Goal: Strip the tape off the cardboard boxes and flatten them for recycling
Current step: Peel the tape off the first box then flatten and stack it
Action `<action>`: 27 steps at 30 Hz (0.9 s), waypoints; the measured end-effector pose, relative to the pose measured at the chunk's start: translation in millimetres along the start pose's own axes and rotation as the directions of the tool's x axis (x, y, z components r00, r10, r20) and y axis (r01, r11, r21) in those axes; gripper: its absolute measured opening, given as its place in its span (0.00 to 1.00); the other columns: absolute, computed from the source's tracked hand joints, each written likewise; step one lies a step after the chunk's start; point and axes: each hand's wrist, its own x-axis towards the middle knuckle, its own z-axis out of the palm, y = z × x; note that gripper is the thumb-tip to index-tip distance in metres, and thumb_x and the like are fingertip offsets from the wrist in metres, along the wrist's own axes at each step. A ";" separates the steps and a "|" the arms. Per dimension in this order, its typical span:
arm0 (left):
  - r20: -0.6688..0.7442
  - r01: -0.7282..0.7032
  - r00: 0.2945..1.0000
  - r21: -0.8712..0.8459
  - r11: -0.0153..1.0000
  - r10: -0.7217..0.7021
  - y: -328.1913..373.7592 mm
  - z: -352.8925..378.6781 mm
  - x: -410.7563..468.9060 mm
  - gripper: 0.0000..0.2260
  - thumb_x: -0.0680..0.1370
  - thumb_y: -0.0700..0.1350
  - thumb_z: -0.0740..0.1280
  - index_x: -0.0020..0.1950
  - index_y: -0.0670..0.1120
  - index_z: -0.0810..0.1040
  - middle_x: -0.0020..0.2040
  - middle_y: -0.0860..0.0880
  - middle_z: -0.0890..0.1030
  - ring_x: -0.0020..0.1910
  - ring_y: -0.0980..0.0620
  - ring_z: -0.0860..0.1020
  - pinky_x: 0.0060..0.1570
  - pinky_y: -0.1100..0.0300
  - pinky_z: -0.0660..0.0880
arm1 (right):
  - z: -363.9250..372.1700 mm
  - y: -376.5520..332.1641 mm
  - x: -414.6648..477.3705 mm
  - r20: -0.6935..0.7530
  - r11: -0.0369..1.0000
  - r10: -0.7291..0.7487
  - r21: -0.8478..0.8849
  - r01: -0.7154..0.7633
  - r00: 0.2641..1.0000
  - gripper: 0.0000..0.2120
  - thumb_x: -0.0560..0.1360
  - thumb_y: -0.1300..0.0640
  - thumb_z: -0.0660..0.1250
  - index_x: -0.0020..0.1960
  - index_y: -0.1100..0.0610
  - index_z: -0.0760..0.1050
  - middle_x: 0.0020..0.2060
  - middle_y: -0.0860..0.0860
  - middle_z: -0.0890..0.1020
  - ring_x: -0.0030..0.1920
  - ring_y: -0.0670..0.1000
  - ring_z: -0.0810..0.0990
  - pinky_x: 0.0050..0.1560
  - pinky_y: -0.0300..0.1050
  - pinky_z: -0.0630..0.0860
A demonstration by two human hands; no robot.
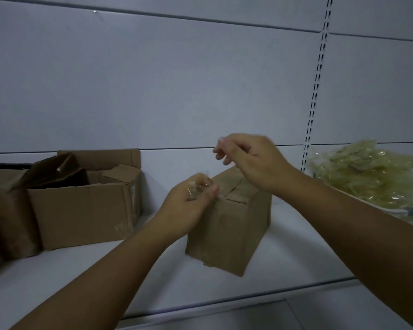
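Note:
A small closed cardboard box (234,225) stands on the white shelf (284,253), its top flaps meeting at a seam. My left hand (191,206) is at the box's near top-left corner and grips a crumpled wad of clear tape (198,184), with a strand still running to the box top. My right hand (250,158) hovers above the box's far top edge, its fingers curled and blurred; whether they pinch a tape strand I cannot tell.
An open cardboard box (81,206) holding smaller boxes stands at the left, with more cardboard (7,220) beside it. A heap of yellowish stripped tape (372,175) lies at the right. The grey shelf back wall (177,79) rises behind.

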 end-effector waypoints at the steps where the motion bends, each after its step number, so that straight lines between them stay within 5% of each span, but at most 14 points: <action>1: -0.005 0.008 1.000 -0.016 1.000 -0.008 -2.5 -0.9 -0.2 0.09 0.79 0.52 0.58 0.45 0.52 0.76 0.44 0.57 0.79 0.46 0.61 0.76 0.44 0.66 0.70 | 2.9 10.7 -3.5 0.131 0.994 0.100 -0.065 -0.092 0.986 0.23 0.77 0.38 0.50 0.53 0.47 0.79 0.50 0.43 0.82 0.50 0.40 0.78 0.55 0.41 0.72; 4: -0.064 -0.048 0.997 -0.098 0.994 0.042 -9.0 -2.5 -6.7 0.09 0.79 0.50 0.58 0.48 0.52 0.78 0.47 0.57 0.80 0.48 0.66 0.76 0.46 0.76 0.70 | 12.5 35.9 -14.8 0.388 0.955 0.255 -0.244 -0.168 0.886 0.30 0.74 0.35 0.42 0.59 0.45 0.77 0.58 0.43 0.78 0.58 0.44 0.73 0.59 0.35 0.66; 6: -0.156 -0.080 0.986 -0.132 0.988 0.059 -15.9 0.8 -15.3 0.13 0.78 0.53 0.57 0.52 0.50 0.79 0.51 0.57 0.80 0.53 0.67 0.75 0.53 0.75 0.69 | 14.2 40.0 -13.6 0.401 0.943 0.289 -0.276 -0.186 0.869 0.22 0.77 0.37 0.48 0.61 0.40 0.75 0.59 0.39 0.75 0.58 0.42 0.70 0.51 0.28 0.61; 8: -0.267 -0.095 0.962 -0.168 0.981 0.047 -21.6 4.4 -23.3 0.16 0.77 0.54 0.58 0.55 0.47 0.79 0.54 0.55 0.80 0.57 0.64 0.75 0.59 0.68 0.70 | 15.2 42.5 -10.2 0.406 0.925 0.345 -0.302 -0.232 0.846 0.17 0.78 0.40 0.52 0.63 0.38 0.72 0.66 0.40 0.72 0.63 0.43 0.68 0.55 0.34 0.58; 16: -0.468 -0.093 0.883 -0.243 0.965 -0.033 -22.3 14.0 -33.0 0.09 0.77 0.53 0.58 0.47 0.60 0.78 0.45 0.63 0.81 0.50 0.66 0.78 0.50 0.71 0.72 | 21.0 45.7 -5.6 0.436 0.927 0.344 -0.299 -0.226 0.832 0.16 0.79 0.43 0.54 0.63 0.40 0.73 0.69 0.37 0.66 0.65 0.40 0.64 0.59 0.37 0.54; 18: -0.574 -0.130 0.815 -0.311 0.942 -0.077 -18.5 3.6 -32.2 0.10 0.77 0.57 0.57 0.44 0.62 0.78 0.43 0.62 0.81 0.47 0.63 0.79 0.48 0.67 0.73 | 23.2 47.8 -4.3 0.453 0.928 0.352 -0.286 -0.240 0.819 0.14 0.79 0.43 0.55 0.61 0.39 0.74 0.69 0.36 0.66 0.64 0.39 0.64 0.60 0.37 0.54; 21: -0.740 -0.379 0.669 -0.424 0.823 -0.073 0.0 -34.4 -16.6 0.07 0.77 0.56 0.60 0.42 0.63 0.77 0.44 0.58 0.82 0.46 0.56 0.81 0.47 0.55 0.76 | 25.2 44.7 -4.7 0.417 0.920 0.366 -0.296 -0.257 0.832 0.14 0.78 0.42 0.56 0.60 0.39 0.75 0.66 0.33 0.68 0.59 0.37 0.65 0.58 0.36 0.57; 23: -0.650 -0.474 0.759 -0.510 0.718 0.039 20.3 -47.7 -3.3 0.01 0.75 0.55 0.63 0.45 0.61 0.74 0.46 0.52 0.83 0.45 0.48 0.83 0.41 0.56 0.78 | 26.2 41.7 -6.5 0.330 0.927 0.340 -0.277 -0.254 0.881 0.15 0.78 0.42 0.56 0.57 0.42 0.78 0.60 0.36 0.76 0.56 0.40 0.72 0.50 0.31 0.63; 27: -0.321 -0.320 0.928 -0.428 0.845 0.189 49.9 -32.6 26.0 0.12 0.68 0.62 0.67 0.45 0.58 0.72 0.44 0.53 0.82 0.40 0.52 0.83 0.34 0.63 0.79 | 13.1 41.1 -14.0 0.033 0.959 0.283 -0.047 -0.281 0.959 0.13 0.78 0.49 0.60 0.56 0.50 0.80 0.53 0.41 0.81 0.50 0.36 0.76 0.49 0.29 0.69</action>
